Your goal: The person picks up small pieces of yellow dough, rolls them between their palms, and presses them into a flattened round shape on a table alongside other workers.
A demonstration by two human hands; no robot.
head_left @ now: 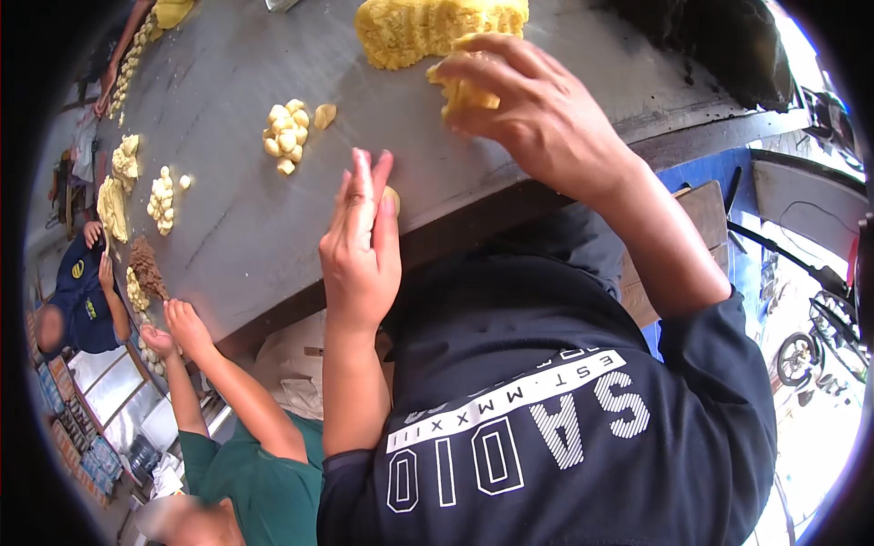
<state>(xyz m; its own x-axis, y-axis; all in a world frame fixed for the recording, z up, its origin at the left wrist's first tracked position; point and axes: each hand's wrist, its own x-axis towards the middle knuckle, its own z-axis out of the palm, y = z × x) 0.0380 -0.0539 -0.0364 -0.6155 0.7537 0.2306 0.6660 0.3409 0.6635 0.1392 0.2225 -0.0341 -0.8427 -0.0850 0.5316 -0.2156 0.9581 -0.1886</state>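
Note:
My right hand [537, 114] is curled round a rough piece of yellow dough [471, 95], just in front of a large yellow dough block [437, 32] at the table's far side. My left hand [360, 232] stands over the table's near edge with its fingers stretched out. Beside its thumb, partly hidden, a small dough ball [392, 197] shows; whether the hand touches it I cannot tell. Farther left lies a cluster of small pale dough balls [287, 132], with one flattened dough bit [325, 116] next to it.
On the grey table [246, 237], more dough balls [161, 202], dough lumps [113, 207] and a brown crumbly heap [146, 264] lie at the left. A person in a green shirt [255, 473] and one in dark blue [91, 296] work there. A dark bulky thing [719, 45] occupies the far right.

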